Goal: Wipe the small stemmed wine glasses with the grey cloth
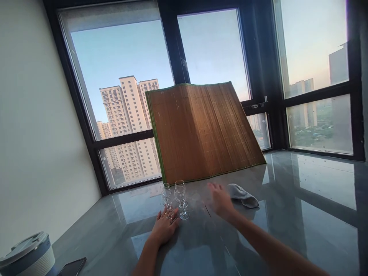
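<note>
Glasses (180, 193): small stemmed group, upright on tabletop (316, 214), left of centre.
Left hand (165, 227): grip open, fingers spread flat, fingertips at the foot of the nearest glass.
Right hand (220, 200): grip open, holding nothing, blurred, just left of cloth (243, 196).
Bamboo mat (204, 130): leaning on far window, behind glasses.
Cup (27, 257), phone (72, 266): near left corner.

Clear glass stemware (180, 199), glossy stone table (287, 214), woven bamboo mat (204, 130), soft cloth (243, 195).

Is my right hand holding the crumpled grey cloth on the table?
No, the right hand is open with fingers spread, beside the crumpled grey cloth and not closed on it.
</note>
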Action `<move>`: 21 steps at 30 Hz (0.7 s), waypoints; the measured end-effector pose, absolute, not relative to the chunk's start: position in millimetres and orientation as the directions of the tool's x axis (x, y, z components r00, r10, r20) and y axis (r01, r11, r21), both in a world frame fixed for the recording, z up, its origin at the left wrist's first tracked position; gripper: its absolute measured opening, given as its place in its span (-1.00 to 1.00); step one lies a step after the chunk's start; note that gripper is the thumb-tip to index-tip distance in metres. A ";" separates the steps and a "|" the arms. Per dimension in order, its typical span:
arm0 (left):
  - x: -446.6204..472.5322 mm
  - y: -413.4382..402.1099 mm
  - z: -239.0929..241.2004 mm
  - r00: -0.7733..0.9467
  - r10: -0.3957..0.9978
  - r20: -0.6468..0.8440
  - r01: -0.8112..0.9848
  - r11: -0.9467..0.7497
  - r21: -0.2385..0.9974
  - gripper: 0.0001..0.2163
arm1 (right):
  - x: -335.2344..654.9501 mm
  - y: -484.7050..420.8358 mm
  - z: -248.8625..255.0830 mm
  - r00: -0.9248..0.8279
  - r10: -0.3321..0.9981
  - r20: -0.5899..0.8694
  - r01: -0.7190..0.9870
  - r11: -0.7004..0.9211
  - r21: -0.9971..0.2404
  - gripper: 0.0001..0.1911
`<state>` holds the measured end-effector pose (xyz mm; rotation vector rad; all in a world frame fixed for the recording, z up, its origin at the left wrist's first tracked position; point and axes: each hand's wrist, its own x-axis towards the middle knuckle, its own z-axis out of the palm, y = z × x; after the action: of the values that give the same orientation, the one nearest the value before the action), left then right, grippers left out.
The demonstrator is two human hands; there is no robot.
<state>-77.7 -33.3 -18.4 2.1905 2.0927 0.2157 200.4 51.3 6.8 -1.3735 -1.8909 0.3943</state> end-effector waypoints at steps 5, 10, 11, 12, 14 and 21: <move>-77.3 -32.8 -18.6 0.047 0.999 0.019 0.986 -0.049 0.162 -0.45 | 271.2 72.1 -2.2 0.252 0.850 0.463 0.889 -0.015 -0.457 -0.29; -79.7 -32.0 -21.7 0.039 0.999 0.038 0.987 -0.044 0.153 -0.47 | 279.8 87.2 -24.9 0.204 0.931 0.303 0.916 -0.072 -0.394 -0.31; -80.2 -31.7 -22.4 0.041 0.998 0.041 0.987 -0.047 0.153 -0.48 | 278.4 88.8 -26.1 0.171 0.937 0.306 0.920 -0.041 -0.389 -0.32; -80.6 -31.5 -23.2 0.042 0.998 0.043 0.987 -0.049 0.154 -0.48 | 277.3 90.3 -26.5 0.139 0.940 0.312 0.921 -0.007 -0.389 -0.32; -81.1 -31.2 -24.6 0.044 0.998 0.046 0.986 -0.051 0.157 -0.50 | 277.1 92.7 -25.6 0.085 0.942 0.326 0.916 0.055 -0.398 -0.31; -84.0 -36.1 -28.7 0.005 0.994 0.113 0.987 -0.023 0.157 -0.52 | 284.5 94.5 -22.5 -0.005 0.960 0.280 0.894 0.130 -0.429 -0.21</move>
<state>-84.0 -36.1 -28.7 2.2033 2.1723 0.2979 284.5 94.5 -22.5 -1.7800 -1.9143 0.1737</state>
